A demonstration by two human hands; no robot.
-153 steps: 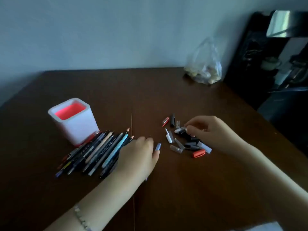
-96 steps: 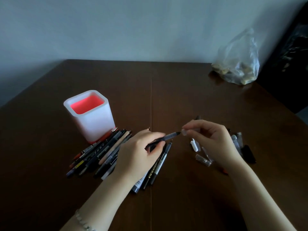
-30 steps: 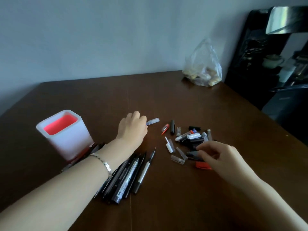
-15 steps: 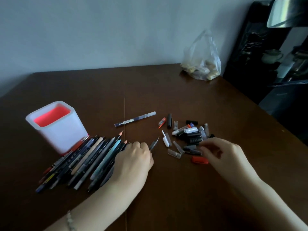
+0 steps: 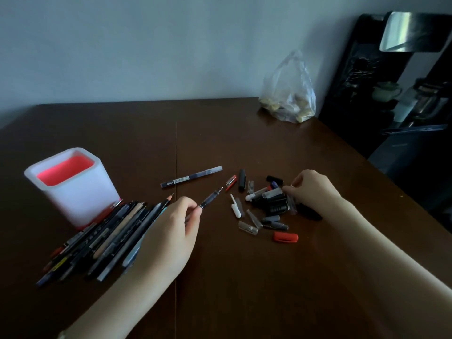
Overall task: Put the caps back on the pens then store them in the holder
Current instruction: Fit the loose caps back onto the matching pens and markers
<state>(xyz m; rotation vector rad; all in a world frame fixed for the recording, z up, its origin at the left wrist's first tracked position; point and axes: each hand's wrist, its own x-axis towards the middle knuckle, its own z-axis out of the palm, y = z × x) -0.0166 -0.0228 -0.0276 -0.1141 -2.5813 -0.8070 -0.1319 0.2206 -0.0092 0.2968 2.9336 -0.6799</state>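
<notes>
I count one white square plastic holder [image 5: 80,199]; right of it, one capped dark pen [image 5: 191,176], one uncapped pen [image 5: 210,198]; piled pens [image 5: 110,236], loose caps [image 5: 269,204] uncountable.

right grip [image 5: 313,189] fingertips hidden, pens [image 5: 110,236] partly under left grip [image 5: 168,238]

white label on the capped pen [image 5: 191,176], print too small to read, nothing else legible

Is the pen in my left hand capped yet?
No, the pen pinched by the left hand shows a bare tip, pointing toward the loose caps on the table.
</notes>
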